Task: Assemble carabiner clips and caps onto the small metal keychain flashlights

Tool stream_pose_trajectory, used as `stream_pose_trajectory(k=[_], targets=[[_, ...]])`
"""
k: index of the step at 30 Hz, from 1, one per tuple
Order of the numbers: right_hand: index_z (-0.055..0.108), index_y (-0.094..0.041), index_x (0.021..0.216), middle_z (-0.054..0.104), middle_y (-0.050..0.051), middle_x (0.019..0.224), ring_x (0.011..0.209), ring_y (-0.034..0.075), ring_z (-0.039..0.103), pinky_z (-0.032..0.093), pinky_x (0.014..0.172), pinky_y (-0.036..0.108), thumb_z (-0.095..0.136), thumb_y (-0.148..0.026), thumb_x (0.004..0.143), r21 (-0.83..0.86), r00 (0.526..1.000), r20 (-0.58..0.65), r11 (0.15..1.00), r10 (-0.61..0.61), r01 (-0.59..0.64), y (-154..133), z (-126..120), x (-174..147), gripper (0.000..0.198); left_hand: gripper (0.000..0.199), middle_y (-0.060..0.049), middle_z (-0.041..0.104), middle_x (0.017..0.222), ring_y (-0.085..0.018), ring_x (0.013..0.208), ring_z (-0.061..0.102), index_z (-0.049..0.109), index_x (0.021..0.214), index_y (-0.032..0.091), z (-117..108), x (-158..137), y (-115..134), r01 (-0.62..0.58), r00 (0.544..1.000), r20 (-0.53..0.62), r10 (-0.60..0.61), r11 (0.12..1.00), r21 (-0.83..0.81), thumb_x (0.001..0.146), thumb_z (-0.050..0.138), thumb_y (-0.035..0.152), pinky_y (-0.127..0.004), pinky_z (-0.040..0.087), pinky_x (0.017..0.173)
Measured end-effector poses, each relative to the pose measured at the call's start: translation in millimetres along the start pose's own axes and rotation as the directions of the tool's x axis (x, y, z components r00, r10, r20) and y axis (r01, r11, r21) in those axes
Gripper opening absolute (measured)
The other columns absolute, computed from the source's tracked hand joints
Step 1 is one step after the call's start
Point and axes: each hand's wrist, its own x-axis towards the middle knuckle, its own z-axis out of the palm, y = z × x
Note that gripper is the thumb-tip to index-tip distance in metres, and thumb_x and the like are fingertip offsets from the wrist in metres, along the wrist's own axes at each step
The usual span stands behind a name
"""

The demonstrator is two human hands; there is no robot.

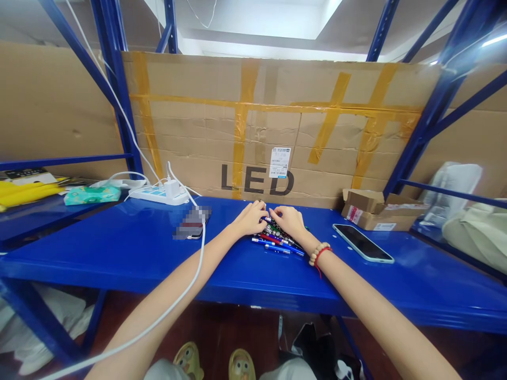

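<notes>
A heap of slim pen-like metal tubes (277,244), blue, red, green and dark with silver ends, lies on the blue tabletop (233,264). At its left side is my left hand (251,217), its bent fingers closed in against the tubes. From the far right side my right hand (289,220) reaches over the heap, its fingers curled down and partly hidden. What either hand grips, if anything, is too small to make out. Several blue tubes lie at the near edge, touched by neither hand. A bead bracelet (318,253) circles my right wrist.
A phone (363,244) and an open carton (370,214) are on the right. At left are a blurred-out dark phone-like object (193,222), a power strip (160,193) and a green tissue pack (92,195). A white cable (202,248) crosses my left forearm. Cardboard (198,132) stands behind.
</notes>
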Motion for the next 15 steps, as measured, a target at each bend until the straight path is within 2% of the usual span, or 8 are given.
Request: stream_pose_trajectory(k=[10,13,15], targets=[[0.062,-0.020,0.053,0.066,0.005,0.062,0.061,0.016,0.057,0.022,0.049,0.026,0.037,-0.045,0.086,-0.036,0.998,-0.005,0.998,0.056,-0.056,-1.3,-2.2,0.4,0.048,0.023,-0.005,0.056,0.094,-0.019,0.091,0.048,0.065,0.084,0.020,0.3,-0.5,1.5,0.020,0.999,0.028,-0.018,0.998,-0.061,0.075,0.044,0.015,-0.033,0.039,0.084],[0.062,-0.020,0.053,0.067,0.005,0.062,0.062,0.016,0.058,0.023,0.049,0.025,0.040,-0.045,0.084,-0.041,0.997,-0.006,0.996,0.081,-0.081,0.2,-2.4,1.0,0.046,0.022,-0.004,0.056,0.092,-0.019,0.091,0.049,0.064,0.086,0.020,3.1,0.2,-0.1,0.079,0.997,-0.002,-0.079,0.995,-0.056,0.077,0.045,0.018,-0.034,0.039,0.083],[0.063,-0.020,0.054,0.067,0.005,0.062,0.062,0.016,0.058,0.024,0.049,0.025,0.046,-0.045,0.081,-0.038,0.995,-0.001,0.994,0.098,-0.098,1.7,-2.9,1.2,0.041,0.021,-0.004,0.056,0.091,-0.019,0.091,0.049,0.063,0.087,0.019,5.2,0.6,-3.5,0.162,0.986,-0.042,-0.163,0.987,-0.024,0.079,0.044,0.019,-0.033,0.039,0.083]])
